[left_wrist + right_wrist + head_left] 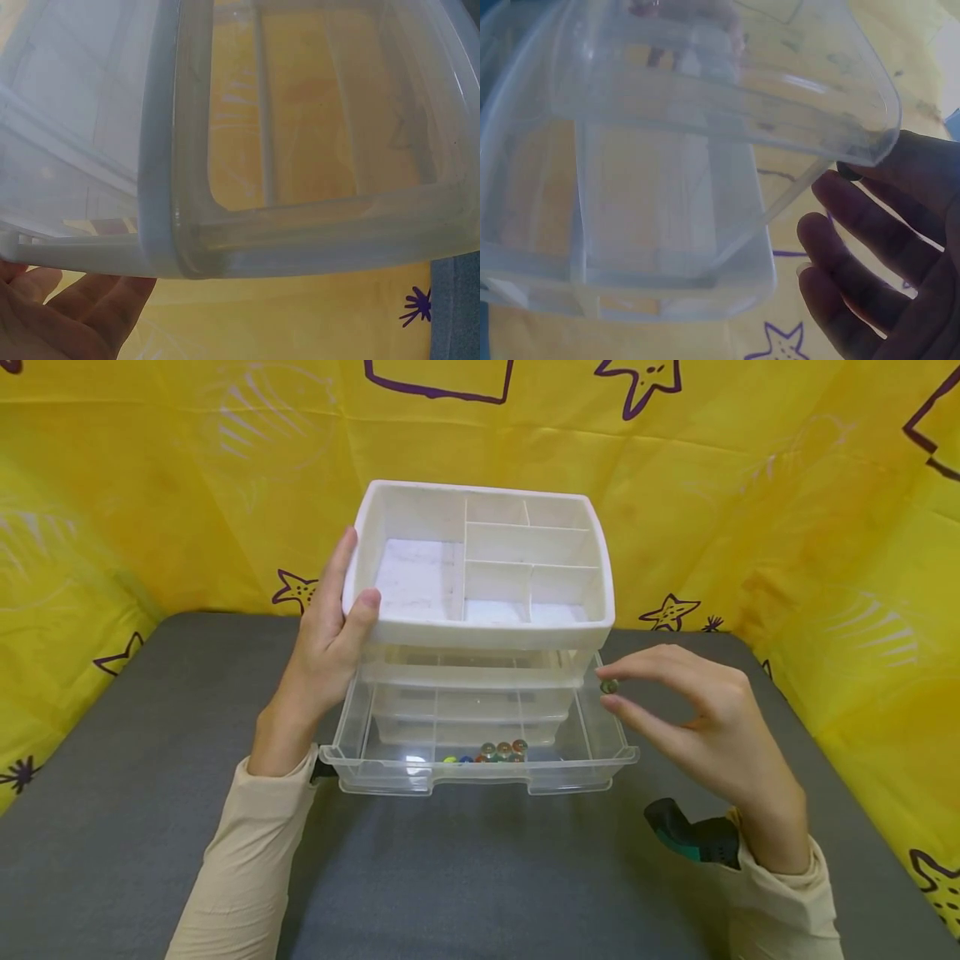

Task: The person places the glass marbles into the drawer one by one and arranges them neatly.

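Observation:
A white plastic drawer organizer [487, 633] stands on the grey table, its top tray split into several compartments. My left hand [318, 652] grips the tray's left side, thumb over the rim; in the left wrist view its fingers [97, 307] lie along the casing edge. The clear bottom drawer [480, 772] is pulled out toward me. Several glass marbles [504, 749] lie in it, mostly in the middle section. Beside the drawer's right wall, my right hand [705, 718] pinches a dark greenish marble [609, 687] between thumb and index finger. That marble [848, 172] is partly hidden in the right wrist view.
The grey tabletop [480, 877] extends around the organizer. Behind it and on both sides hangs a yellow cloth [480, 443] with purple star drawings. A black and green wrist device [693, 837] sits under my right wrist.

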`<state>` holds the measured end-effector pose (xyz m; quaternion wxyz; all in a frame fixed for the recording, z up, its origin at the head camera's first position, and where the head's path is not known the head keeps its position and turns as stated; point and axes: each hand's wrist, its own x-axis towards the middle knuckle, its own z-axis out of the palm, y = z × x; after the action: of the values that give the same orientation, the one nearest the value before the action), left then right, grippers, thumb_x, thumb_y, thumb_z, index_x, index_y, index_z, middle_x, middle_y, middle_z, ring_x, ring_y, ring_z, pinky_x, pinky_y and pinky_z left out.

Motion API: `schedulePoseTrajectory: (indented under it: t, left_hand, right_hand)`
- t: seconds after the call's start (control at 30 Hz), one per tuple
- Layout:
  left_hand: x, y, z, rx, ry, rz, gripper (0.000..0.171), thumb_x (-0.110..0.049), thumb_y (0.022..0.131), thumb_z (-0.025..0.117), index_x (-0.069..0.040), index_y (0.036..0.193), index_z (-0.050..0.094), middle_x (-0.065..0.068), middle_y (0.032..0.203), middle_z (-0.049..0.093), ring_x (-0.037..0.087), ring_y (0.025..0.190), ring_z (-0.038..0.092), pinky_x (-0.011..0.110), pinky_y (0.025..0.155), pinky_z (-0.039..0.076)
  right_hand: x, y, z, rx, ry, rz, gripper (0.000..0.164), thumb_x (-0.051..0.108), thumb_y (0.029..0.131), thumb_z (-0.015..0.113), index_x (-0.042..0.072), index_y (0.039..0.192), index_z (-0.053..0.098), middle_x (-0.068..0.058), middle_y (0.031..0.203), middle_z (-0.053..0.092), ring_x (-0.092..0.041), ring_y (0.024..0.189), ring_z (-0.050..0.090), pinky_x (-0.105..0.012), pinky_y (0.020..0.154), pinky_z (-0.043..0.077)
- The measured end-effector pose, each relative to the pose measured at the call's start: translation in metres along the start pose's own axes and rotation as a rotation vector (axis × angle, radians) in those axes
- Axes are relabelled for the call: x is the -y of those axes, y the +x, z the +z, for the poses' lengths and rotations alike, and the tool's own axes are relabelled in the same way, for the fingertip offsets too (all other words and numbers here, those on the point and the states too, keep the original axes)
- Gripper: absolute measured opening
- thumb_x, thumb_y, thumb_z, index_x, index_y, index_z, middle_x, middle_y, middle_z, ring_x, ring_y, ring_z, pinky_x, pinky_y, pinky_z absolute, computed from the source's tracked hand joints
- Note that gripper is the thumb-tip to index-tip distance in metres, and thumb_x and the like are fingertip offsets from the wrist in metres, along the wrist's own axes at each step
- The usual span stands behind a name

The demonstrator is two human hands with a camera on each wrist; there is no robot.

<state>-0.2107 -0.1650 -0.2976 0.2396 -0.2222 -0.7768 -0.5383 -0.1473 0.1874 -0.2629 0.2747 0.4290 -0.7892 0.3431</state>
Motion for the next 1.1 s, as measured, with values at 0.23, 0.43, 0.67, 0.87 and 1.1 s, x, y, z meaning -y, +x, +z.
schedulePoseTrajectory:
  t: [0.23,0.43,0.67,0.87,1.1]
  left_hand:
    - [-0.001,-0.001,0.000,-0.003,-0.003,-0.004,0.063,-0.026,0.103,0.047,-0.014,0.159,0.021,0.003,0.161,0.030,0.020,0.134,0.037,0.039,0.111,0.031]
    - [-0.001,0.000,0.000,-0.005,-0.009,0.004,0.063,-0.025,0.103,0.047,-0.014,0.159,0.021,0.003,0.161,0.030,0.019,0.134,0.037,0.034,0.111,0.031]
    - [-0.001,-0.001,0.000,0.000,-0.012,-0.005,0.063,-0.025,0.103,0.047,-0.014,0.159,0.021,0.001,0.163,0.027,0.018,0.137,0.035,0.041,0.114,0.028]
    - [-0.002,-0.001,0.000,0.002,-0.020,-0.015,0.063,-0.025,0.103,0.047,-0.015,0.159,0.020,0.001,0.163,0.026,0.019,0.138,0.034,0.044,0.115,0.027]
    - [-0.003,-0.001,0.001,0.001,-0.019,-0.023,0.063,-0.025,0.103,0.047,-0.015,0.159,0.021,0.000,0.163,0.027,0.020,0.136,0.035,0.045,0.115,0.028]
  right_hand:
    - [0.000,0.001,0.006,0.033,0.032,-0.014,0.035,0.037,0.094,0.065,0.005,0.104,0.075,-0.006,0.095,0.074,-0.004,0.093,0.064,-0.013,0.086,0.047]
    - [-0.002,0.002,0.009,0.063,0.076,-0.013,0.027,0.028,0.093,0.069,0.005,0.105,0.075,-0.005,0.096,0.074,-0.005,0.092,0.065,-0.014,0.085,0.048]
    - [-0.005,0.000,0.012,0.087,0.149,0.019,0.037,-0.009,0.074,0.079,0.005,0.107,0.074,-0.004,0.096,0.074,-0.006,0.090,0.065,-0.017,0.083,0.049]
    - [-0.006,0.000,0.018,0.113,0.197,0.001,0.023,0.010,0.086,0.076,0.005,0.109,0.074,-0.003,0.099,0.074,-0.007,0.091,0.065,-0.017,0.083,0.049]
    - [-0.004,0.000,0.019,0.150,0.160,0.047,0.040,-0.009,0.073,0.080,0.008,0.108,0.074,-0.001,0.100,0.074,-0.006,0.093,0.065,-0.016,0.084,0.049]
